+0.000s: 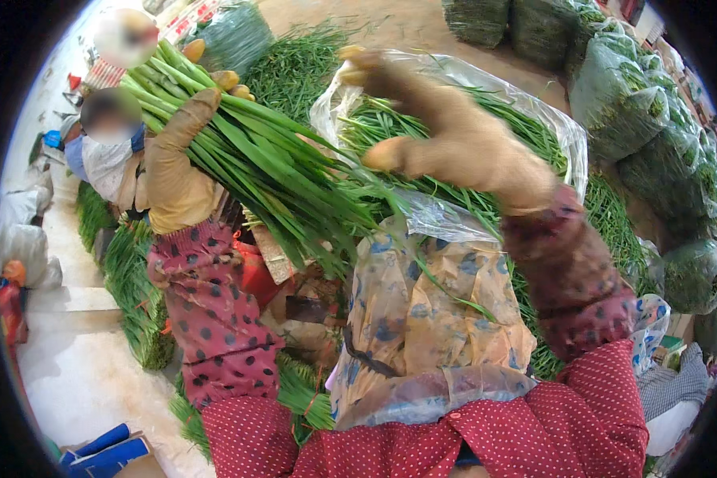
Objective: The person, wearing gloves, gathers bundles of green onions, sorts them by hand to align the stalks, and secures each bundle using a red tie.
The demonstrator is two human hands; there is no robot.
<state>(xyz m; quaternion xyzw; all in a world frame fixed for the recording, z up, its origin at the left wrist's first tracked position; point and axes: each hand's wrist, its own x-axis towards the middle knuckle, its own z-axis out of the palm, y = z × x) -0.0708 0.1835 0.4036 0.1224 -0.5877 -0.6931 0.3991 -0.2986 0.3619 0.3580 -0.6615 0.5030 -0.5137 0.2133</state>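
Observation:
My left hand (182, 161), in a soiled tan glove, grips a thick bundle of long flat green leaves (263, 161), likely garlic chives, by its pale stem end at the upper left. The leaf tips hang down to the right over my lap. My right hand (454, 131), gloved too and blurred, has its fingers spread above an opened clear plastic bag (558, 128) of more green leaves; nothing shows in its grasp. A stained, blue-patterned apron (436, 299) covers my lap, with a few loose leaves on it.
Loose greens (299, 66) lie on the floor beyond the bag. Filled plastic bags (621, 89) stand stacked along the right. Tied green bundles (134, 287) lie in a row at the left, near another person (104, 161). A red object (257, 275) sits between my left sleeve and the apron.

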